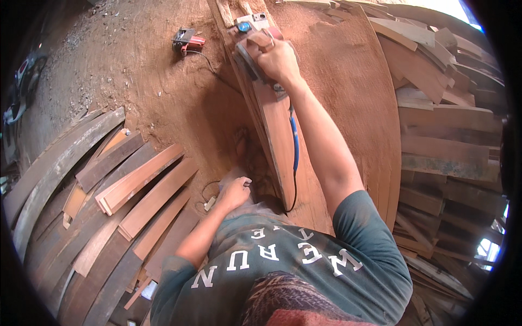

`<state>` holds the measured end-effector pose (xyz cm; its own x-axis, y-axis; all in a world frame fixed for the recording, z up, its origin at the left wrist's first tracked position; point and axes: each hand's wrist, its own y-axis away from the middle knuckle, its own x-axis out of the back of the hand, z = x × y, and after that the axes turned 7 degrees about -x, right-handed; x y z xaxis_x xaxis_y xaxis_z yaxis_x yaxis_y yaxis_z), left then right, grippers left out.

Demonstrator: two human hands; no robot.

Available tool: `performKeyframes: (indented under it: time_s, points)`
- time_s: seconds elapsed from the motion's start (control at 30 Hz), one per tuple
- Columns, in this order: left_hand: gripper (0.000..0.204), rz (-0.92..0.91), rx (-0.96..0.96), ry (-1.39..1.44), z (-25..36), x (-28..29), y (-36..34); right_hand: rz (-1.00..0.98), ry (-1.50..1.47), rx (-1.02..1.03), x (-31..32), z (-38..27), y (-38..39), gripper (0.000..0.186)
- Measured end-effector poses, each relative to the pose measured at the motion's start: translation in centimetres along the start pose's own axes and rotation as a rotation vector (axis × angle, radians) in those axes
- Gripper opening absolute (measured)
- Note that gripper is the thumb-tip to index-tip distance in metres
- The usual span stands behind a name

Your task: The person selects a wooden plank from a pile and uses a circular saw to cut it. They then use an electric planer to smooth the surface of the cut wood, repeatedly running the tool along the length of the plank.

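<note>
On the far left, long curved grey wooden planks (51,168) are lying on the sawdust floor (147,92). Just right of them, a pile of short flat brown wooden boards (144,187) is spreading out like a fan, near the person's left side.

Far away on the floor, a small red and grey power tool (187,41) is sitting by itself, with a thin dark cord trailing from it.

The left hand (235,191) is resting low, near the person's body, just left of the near end of the long reddish wooden plank (277,141). Its grip is curling loosely and looks like it is holding nothing, though I cannot tell for sure. A small white plug (209,204) is lying on the floor just beside it.

The long reddish plank is running from near to far in the middle, standing on its thin edge. At its far end, the right hand (277,60) is reaching out with a straight arm. Its grip is pressing tight around the handle of the dusty grey electric planer (255,46), which is sitting on top of the plank. A blue and black cable (295,146) is hanging down along the plank.

On the right, a wide curved brown wooden sheet (359,108) is lying beside the plank. Further right, stacks of rough old timber (451,136) are piling up.
</note>
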<state>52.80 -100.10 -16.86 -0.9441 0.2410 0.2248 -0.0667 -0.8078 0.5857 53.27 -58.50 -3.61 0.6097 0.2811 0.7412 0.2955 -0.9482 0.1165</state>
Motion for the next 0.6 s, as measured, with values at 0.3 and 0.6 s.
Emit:
performKeyframes:
  time_s: [0.3, 0.6]
  points:
    - [0.038, 0.082, 0.037, 0.049, -0.8, 2.2, -2.5, -0.008, -0.444, 0.186, -1.5, 0.9, -17.1, 0.021]
    - [0.039, 0.091, 0.129, 0.188, -2.0, -3.7, -1.8, -0.078, -0.057, 0.104, 2.1, 2.3, 0.5, 0.036]
